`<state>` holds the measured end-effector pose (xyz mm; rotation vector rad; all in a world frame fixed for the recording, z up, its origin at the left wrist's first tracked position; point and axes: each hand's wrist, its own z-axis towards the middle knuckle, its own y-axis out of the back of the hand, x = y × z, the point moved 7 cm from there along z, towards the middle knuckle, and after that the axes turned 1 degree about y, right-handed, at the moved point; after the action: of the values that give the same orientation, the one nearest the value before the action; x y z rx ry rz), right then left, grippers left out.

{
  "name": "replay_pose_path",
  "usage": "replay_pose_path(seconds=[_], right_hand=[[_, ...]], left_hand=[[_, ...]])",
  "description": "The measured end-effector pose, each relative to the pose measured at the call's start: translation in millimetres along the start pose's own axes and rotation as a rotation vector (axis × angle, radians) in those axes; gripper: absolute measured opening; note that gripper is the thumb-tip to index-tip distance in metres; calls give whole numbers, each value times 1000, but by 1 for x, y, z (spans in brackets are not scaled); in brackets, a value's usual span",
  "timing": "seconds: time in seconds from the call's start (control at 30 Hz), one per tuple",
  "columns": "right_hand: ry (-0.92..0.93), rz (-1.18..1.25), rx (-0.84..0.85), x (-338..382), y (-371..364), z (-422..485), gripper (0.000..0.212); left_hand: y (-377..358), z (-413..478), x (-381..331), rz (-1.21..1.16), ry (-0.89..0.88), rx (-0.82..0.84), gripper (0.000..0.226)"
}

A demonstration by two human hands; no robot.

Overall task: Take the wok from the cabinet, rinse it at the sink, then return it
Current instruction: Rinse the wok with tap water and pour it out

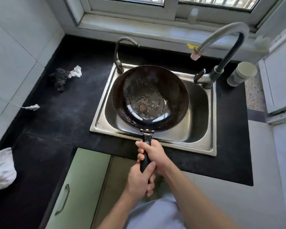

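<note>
Both grips clamped on wok [150, 98] handle, right hand [153, 153] ahead of left hand [141, 179], over sink [203, 134].

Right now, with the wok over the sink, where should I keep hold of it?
By the black handle, from the near side. It sticks straight back toward you over the sink's front rim, and the wok offers no other grip. Left hand at the end, right hand nearer the bowl.

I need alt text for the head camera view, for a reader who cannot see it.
Two hands, left hand behind right hand, grip the handle of a dark wok held over a steel sink. A curved tap stands at right; no water is seen running.
</note>
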<state>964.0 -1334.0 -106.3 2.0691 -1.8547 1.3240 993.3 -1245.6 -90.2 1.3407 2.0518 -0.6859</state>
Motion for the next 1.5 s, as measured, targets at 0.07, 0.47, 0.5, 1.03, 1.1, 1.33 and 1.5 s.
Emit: replay_pose_path(seconds=[0.07,0.47,0.5,1.03,1.1,1.33,1.5], right_hand=[[10,-16,-30,-2,9,-4,24],[108,-202,-124,21,24,-9,22],[115,-234,-122,23,24,-9,22],[95,-104,-95,13,32,-15,19],[90,-100,-112,14,28,-12,20],[90,-306,-214,16,21,-2,29],[97,-186,-88,16,16,2,17]], left_hand=[[-8,-1,6,-65,37,49,29],[-32,1,-2,-268,92,242,31],[-34,-1,-3,-293,94,253,29],[-32,-5,-7,-70,-34,195,28],[-28,-4,-9,-30,-43,176,28],[-8,-1,-12,130,-63,136,20],[-10,0,-11,75,2,102,24]])
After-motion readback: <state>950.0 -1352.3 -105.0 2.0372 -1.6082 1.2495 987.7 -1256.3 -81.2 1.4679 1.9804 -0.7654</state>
